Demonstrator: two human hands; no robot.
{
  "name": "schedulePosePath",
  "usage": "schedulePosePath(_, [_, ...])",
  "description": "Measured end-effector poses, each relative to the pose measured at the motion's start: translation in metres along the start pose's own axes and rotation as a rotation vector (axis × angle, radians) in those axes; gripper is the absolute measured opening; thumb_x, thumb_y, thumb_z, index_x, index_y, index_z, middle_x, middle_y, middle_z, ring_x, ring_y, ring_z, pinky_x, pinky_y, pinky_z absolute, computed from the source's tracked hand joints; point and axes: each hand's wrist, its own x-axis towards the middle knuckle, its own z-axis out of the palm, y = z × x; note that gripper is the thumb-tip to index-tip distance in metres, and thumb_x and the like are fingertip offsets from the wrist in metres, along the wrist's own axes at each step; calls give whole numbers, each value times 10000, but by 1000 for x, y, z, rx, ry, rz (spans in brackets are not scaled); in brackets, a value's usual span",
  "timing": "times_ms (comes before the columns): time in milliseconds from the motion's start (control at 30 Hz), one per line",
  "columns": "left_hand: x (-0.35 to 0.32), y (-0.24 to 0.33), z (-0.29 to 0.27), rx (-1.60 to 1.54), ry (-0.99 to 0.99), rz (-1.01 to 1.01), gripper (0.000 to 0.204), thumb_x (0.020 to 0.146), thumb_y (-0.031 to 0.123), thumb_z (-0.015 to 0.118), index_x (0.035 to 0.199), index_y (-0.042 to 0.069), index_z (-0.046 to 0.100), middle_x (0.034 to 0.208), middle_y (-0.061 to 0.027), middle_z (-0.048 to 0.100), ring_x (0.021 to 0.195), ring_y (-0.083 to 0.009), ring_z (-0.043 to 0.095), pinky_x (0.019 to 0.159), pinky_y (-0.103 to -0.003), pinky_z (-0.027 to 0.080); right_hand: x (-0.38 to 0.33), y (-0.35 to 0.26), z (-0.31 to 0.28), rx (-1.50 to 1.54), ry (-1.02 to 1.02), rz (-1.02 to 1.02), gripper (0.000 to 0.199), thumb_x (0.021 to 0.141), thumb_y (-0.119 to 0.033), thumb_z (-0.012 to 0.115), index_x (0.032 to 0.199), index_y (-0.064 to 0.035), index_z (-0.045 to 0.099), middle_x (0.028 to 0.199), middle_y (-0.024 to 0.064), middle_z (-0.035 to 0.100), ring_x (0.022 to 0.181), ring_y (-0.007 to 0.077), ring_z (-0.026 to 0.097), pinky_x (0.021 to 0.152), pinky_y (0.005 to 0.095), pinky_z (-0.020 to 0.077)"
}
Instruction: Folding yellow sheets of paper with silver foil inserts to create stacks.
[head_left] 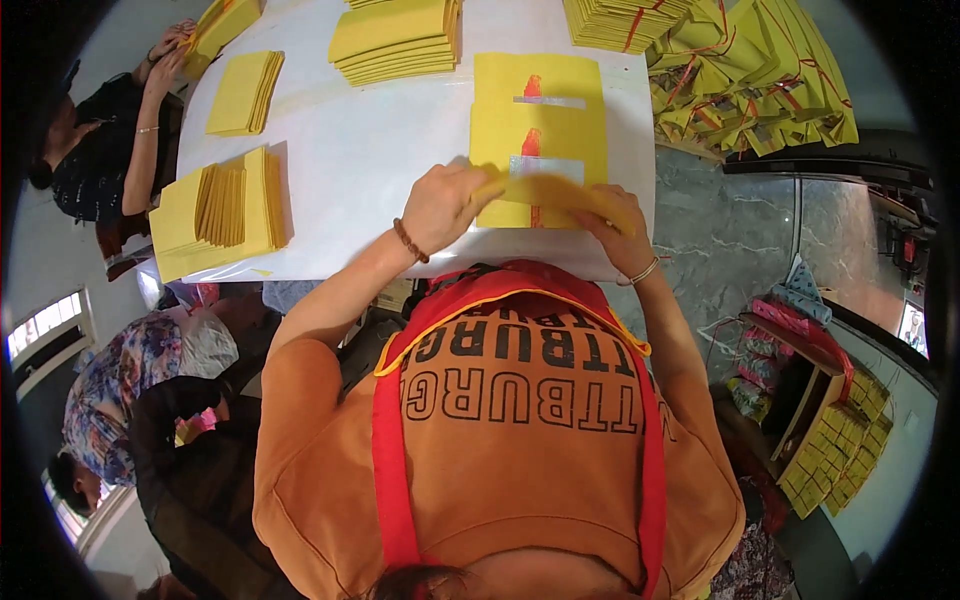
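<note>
On the white table in front of me lies a pile of yellow paper sheets (pixel 590 95), each with red print and a silver-grey patch. Across its near end a curved yellow paper sheet (pixel 548 190) is raised, blurred by motion. My left hand (pixel 447 207) pinches its left end, thumb and fingers together. At the right end, my right hand (pixel 618 240) has its fingers behind the paper, gripping it. Whether the sheet is fully apart from the pile beneath I cannot tell.
Folded yellow stacks stand at the left (pixel 225 215), farther left (pixel 245 92) and far side (pixel 395 45). Tied yellow bundles (pixel 745 75) heap beyond the table's right edge. Another person (pixel 110 150) handles yellow paper at the far left corner. A shelf with yellow packets (pixel 835 450) stands right.
</note>
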Motion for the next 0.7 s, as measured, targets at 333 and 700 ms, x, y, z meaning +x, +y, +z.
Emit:
schedulePosePath(333, [19,-37,38,-581,53,-555,342,852,324,561,905,-8,622,612,-125,577,549,-205,535,549,-342,425,21,-10,17,330,357,403,395,801,-207,668,1137,-30,560,927,108,661,777,167,630,698,263,476])
schedulePosePath(700, [23,-42,44,-918,87,-716,230,854,183,570,960,-20,593,701,-16,576,567,-90,475,526,-267,394,36,-2,30,174,504,326,288,813,-181,645,1074,-62,634,965,125,665,845,198,635,759,282,473])
